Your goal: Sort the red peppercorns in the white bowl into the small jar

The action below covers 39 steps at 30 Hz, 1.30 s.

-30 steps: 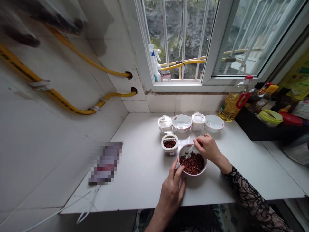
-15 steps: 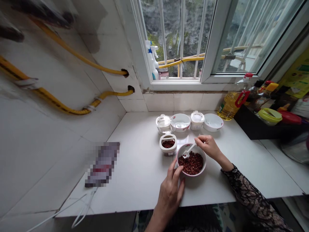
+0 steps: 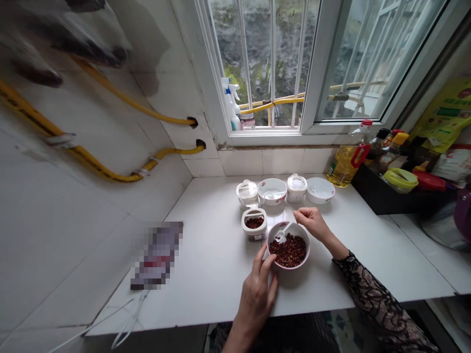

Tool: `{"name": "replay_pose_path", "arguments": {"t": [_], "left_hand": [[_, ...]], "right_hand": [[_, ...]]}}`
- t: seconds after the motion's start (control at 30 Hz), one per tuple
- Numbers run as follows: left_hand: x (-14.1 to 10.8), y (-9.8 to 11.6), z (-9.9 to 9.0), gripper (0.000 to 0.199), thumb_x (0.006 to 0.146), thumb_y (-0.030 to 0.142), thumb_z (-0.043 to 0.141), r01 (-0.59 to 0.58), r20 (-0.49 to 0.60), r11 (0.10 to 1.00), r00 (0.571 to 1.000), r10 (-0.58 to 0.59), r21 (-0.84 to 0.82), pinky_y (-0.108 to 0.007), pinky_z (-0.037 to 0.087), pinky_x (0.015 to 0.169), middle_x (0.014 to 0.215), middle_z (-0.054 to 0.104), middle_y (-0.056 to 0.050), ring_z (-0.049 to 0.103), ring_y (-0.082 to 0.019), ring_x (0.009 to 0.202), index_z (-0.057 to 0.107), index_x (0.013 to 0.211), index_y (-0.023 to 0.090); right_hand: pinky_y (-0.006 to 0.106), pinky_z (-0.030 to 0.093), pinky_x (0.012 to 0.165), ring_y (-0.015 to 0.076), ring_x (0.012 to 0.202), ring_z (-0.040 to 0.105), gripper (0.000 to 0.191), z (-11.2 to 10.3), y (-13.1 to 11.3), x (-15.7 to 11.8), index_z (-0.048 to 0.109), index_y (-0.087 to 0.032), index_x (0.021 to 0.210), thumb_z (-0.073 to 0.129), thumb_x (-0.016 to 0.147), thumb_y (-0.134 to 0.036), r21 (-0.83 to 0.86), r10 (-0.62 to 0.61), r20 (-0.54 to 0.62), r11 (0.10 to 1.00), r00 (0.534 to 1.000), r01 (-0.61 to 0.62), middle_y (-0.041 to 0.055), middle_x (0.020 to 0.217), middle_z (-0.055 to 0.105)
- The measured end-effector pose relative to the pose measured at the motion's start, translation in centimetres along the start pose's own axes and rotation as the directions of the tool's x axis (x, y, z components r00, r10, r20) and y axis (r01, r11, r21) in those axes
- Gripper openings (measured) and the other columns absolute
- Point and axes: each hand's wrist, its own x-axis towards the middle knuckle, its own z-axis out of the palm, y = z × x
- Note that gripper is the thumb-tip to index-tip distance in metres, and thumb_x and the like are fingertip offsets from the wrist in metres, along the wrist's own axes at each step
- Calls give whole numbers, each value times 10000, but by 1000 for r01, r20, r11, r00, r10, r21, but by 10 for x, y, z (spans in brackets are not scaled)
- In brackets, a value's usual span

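White plastic spoon (image 3: 280, 237), handle (image 3: 288, 227) pointing up-right

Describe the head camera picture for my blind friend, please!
A left hand steadies a white bowl of red-brown spice grains while a right hand holds a white spoon in it. A container of similar grains stands beside it.

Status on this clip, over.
Left hand gripping bowl; right hand on spoon, its scoop over peppercorns; jar close beside bowl.
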Motion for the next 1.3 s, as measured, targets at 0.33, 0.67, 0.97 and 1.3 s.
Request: {"name": "replay_pose_path", "arguments": {"t": [0.33, 0.67, 0.97, 1.3], "left_hand": [[-1, 2, -3, 386, 926, 109, 432, 35, 34, 999, 999, -34, -29, -321, 574, 896, 1449, 443, -165, 586, -241, 1234, 451, 1297, 215], [-3, -2, -1, 377, 945, 113, 436, 4, 16, 1000, 1000, -4, 0, -309, 561, 925, 1461, 414, -176, 547, -246, 1279, 436, 1314, 190], [0, 1, -5, 373, 936, 101, 426, 33, 32, 999, 999, -32, -31, -316, 560, 929, 1444, 446, -163, 565, -241, 1261, 464, 1294, 198], [0, 0, -5, 345, 953, 115, 422, 27, 33, 999, 999, -26, -44, -310, 554, 932, 1430, 445, -170, 570, -233, 1251, 472, 1287, 185]], "right_hand": [[270, 317, 589, 86, 465, 289, 437, -2, -1, -8, 344, -197, 499, 456, 900, -331, -470, -323, 10, 834, 946, 290, -49, 453, 380], [256, 295, 565, 90, 476, 306, 442, 6, -7, -13, 302, -199, 517, 445, 918, -319, -433, -291, 82, 851, 953, 296, -55, 464, 337], [249, 284, 496, 106, 508, 352, 426, 0, -5, -10, 396, -199, 526, 442, 881, -430, -223, -62, 77, 972, 995, 77, -28, 502, 362], [287, 313, 671, 91, 494, 357, 422, 10, -10, -14, 403, -183, 538, 439, 948, -275, -540, -358, 125, 758, 925, 366, -36, 492, 457]]}}
